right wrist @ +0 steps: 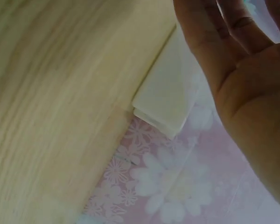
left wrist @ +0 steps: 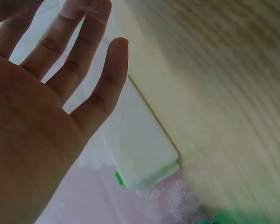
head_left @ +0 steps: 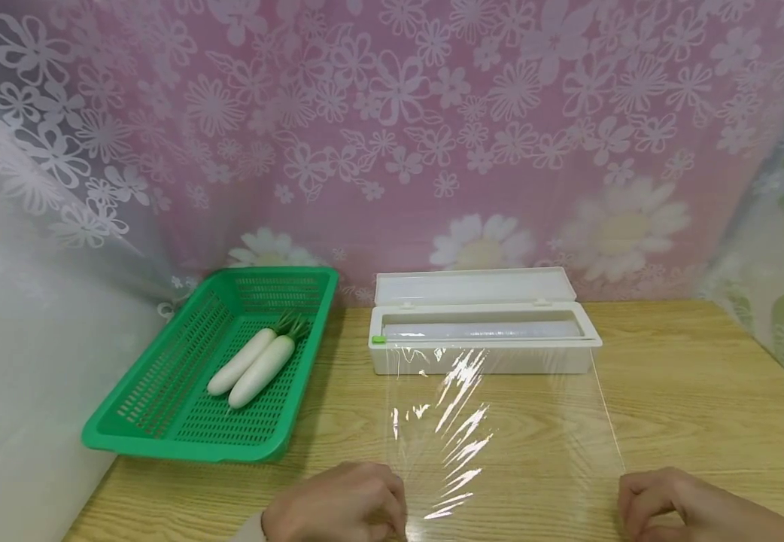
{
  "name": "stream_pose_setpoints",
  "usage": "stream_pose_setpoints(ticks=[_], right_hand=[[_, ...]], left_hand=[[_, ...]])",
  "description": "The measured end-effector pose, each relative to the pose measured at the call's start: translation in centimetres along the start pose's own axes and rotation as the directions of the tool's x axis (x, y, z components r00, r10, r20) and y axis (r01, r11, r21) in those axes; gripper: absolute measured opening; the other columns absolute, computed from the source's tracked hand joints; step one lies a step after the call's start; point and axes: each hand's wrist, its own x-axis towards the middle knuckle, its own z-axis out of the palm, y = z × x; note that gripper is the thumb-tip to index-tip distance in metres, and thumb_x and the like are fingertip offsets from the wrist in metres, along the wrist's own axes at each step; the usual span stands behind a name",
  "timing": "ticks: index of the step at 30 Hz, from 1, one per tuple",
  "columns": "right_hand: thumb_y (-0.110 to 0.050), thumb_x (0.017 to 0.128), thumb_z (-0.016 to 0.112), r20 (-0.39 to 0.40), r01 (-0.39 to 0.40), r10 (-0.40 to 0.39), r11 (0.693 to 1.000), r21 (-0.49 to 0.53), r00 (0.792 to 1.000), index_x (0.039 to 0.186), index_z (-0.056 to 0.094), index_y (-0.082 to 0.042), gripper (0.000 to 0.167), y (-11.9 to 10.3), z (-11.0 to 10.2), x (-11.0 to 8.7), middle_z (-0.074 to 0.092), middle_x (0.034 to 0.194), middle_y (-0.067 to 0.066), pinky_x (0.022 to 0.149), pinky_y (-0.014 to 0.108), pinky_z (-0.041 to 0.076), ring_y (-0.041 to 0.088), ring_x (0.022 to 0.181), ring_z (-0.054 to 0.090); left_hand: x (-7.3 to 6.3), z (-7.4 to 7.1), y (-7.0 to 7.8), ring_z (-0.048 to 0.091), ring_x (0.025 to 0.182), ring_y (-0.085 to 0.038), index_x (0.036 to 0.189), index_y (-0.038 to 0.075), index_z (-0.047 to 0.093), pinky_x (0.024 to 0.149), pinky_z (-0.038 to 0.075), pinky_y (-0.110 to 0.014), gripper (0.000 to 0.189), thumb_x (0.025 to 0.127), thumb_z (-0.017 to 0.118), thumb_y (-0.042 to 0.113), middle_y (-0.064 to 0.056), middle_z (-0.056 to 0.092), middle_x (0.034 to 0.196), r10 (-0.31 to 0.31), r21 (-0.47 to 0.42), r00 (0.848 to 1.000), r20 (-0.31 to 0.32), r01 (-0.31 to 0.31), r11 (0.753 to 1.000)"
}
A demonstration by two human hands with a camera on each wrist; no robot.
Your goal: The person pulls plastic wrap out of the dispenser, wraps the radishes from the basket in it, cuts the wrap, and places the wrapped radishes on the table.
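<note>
A sheet of clear plastic wrap (head_left: 500,436) stretches from a white dispenser box (head_left: 487,360) toward me over the wooden table. My left hand (head_left: 344,503) pinches its near left corner, and my right hand (head_left: 686,504) pinches the near right corner. Inside the box, whose lid (head_left: 473,287) stands raised, lies the roll of wrap (head_left: 487,330). A small green slider (head_left: 379,339) sits at the left end of the front rim. In both wrist views the pinching fingertips are partly cut off, with the box (left wrist: 140,140) beyond the hand.
Left of the box stands a green plastic basket (head_left: 196,450) with two white radishes (head_left: 263,373) in it. Behind the table (head_left: 690,399) hangs a pink flowered curtain (head_left: 392,135), and pale sheeting (head_left: 40,316) borders the left side.
</note>
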Motion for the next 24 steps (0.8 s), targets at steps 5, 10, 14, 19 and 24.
stream_pose_setpoints(ticks=[5,10,14,19,24], right_hand=[[0.021,0.084,0.061,-0.003,-0.034,0.034,0.991,-0.127,0.999,0.088,0.074,-0.016,0.04,0.9,0.8,0.1,0.06,0.082,-0.001,0.059,0.017,0.046,-0.007,0.079,0.05],[0.006,0.086,0.072,-0.056,-0.069,0.051,0.921,-0.384,0.997,0.081,0.066,-0.028,0.034,1.0,1.8,0.1,0.049,0.078,-0.019,0.054,0.01,0.037,-0.013,0.073,0.039],[-0.007,0.091,0.073,-0.078,-0.143,0.12,0.863,-0.485,0.99,0.081,0.062,-0.03,0.027,0.6,2.2,0.3,0.044,0.081,-0.028,0.053,0.013,0.034,-0.011,0.069,0.038],[-0.005,0.092,0.072,-0.105,-0.166,0.132,0.858,-0.487,0.986,0.082,0.063,-0.03,0.029,0.0,2.2,0.4,0.045,0.079,-0.028,0.051,0.014,0.034,-0.011,0.066,0.039],[0.0,0.088,0.075,-0.166,-0.137,0.054,0.831,-0.539,0.985,0.09,0.067,-0.028,0.029,-0.1,1.7,0.1,0.056,0.09,-0.022,0.052,0.015,0.039,-0.008,0.073,0.048]], left_hand=[[0.5,0.7,-0.3,0.049,0.09,0.014,0.091,0.028,0.082,0.076,0.035,-0.002,0.018,0.089,0.073,0.012,0.024,0.061,0.091,-0.008,0.041,1.0,0.02,0.007,0.999],[0.6,1.1,-0.4,0.048,0.085,0.014,0.089,0.026,0.081,0.073,0.036,-0.003,0.015,0.098,0.069,0.025,0.025,0.059,0.089,-0.051,-0.006,0.999,0.017,0.051,0.999],[0.6,1.2,-0.3,0.047,0.078,0.014,0.083,0.025,0.078,0.068,0.038,-0.004,0.023,0.101,0.063,0.028,0.026,0.056,0.083,-0.093,-0.069,0.995,0.026,0.095,0.993],[0.6,1.3,-0.1,0.043,0.07,0.014,0.078,0.026,0.075,0.063,0.037,-0.004,0.024,0.099,0.064,0.028,0.028,0.052,0.075,-0.113,-0.059,0.993,0.031,0.115,0.992],[0.4,0.8,0.0,0.048,0.075,0.014,0.085,0.024,0.078,0.068,0.04,-0.005,0.02,0.1,0.066,0.028,0.028,0.058,0.08,-0.13,-0.034,0.991,-0.003,0.13,0.991]])
